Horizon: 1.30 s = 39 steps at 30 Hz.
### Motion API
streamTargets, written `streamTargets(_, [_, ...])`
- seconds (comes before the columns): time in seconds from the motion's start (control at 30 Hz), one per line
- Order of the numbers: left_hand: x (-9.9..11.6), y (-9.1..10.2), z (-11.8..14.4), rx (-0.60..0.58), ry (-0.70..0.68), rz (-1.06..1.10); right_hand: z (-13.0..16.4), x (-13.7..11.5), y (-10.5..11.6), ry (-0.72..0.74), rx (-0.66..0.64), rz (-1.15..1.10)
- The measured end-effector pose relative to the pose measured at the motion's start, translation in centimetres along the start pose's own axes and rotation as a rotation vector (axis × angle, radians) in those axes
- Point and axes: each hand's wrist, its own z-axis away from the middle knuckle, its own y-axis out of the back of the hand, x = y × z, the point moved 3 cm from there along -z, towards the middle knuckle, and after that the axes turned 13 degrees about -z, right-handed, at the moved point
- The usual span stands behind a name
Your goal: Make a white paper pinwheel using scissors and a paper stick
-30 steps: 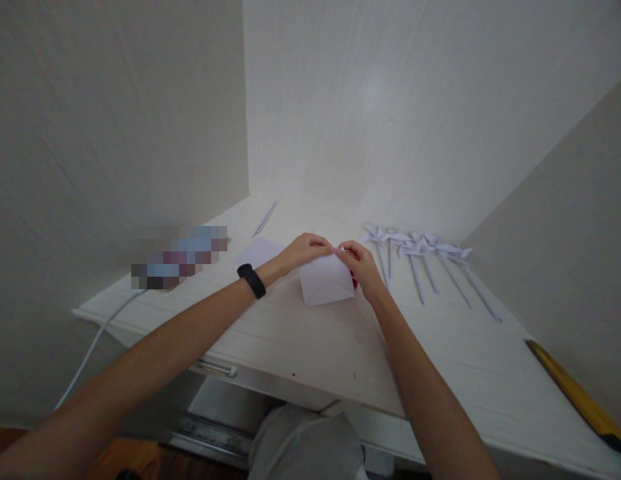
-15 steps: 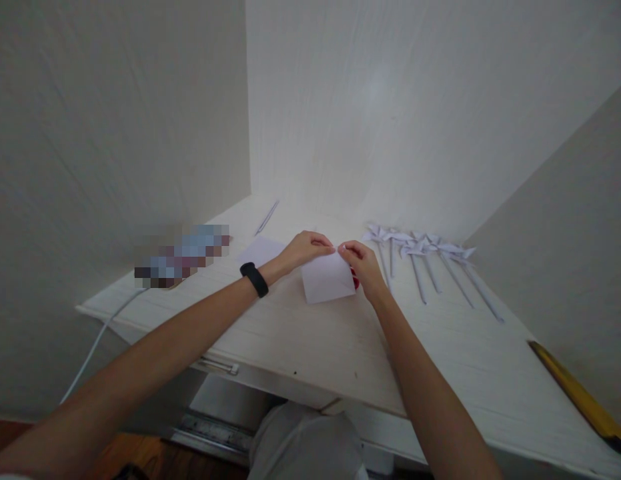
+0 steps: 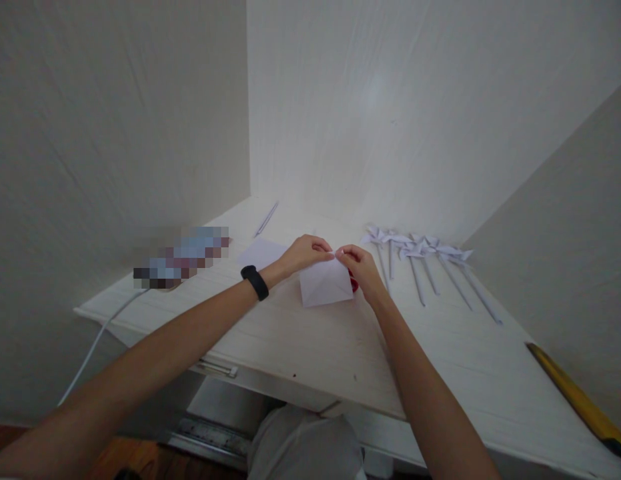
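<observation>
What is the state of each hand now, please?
Left hand: fingers closed, pinching the far edge of the white paper sheet.
Right hand: fingers closed, pinching the same edge of the sheet.

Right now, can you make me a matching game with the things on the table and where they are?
Things:
1. folded white paper
2. paper pinwheels
3. black wristband
4. yellow-handled tool

Places:
A. on the left wrist
B. at the table's near right edge
C. between the left hand and the right hand, pinched at its top edge
D. in a row to the right of the hands, sticks pointing toward the person

Pairs: 1-C, 2-D, 3-A, 4-B
</observation>
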Motion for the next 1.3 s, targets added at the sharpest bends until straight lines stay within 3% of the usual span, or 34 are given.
streamTargets(0.4, [-0.50, 0.01, -0.08, -0.024, -0.052, 0.014, 0.04, 0.05, 0.01, -0.044, 0.002, -0.079])
streamTargets(0.67, [0.00, 0.26, 0.22, -0.009, -0.007, -0.010, 0.11, -0.15, -0.14, -0.018, -0.009, -0.100])
streamTargets(1.3, [-0.08, 0.01, 0.38, -0.008, 0.002, -0.069, -0.32, 0.32, 0.06, 0.042, -0.017, 0.002])
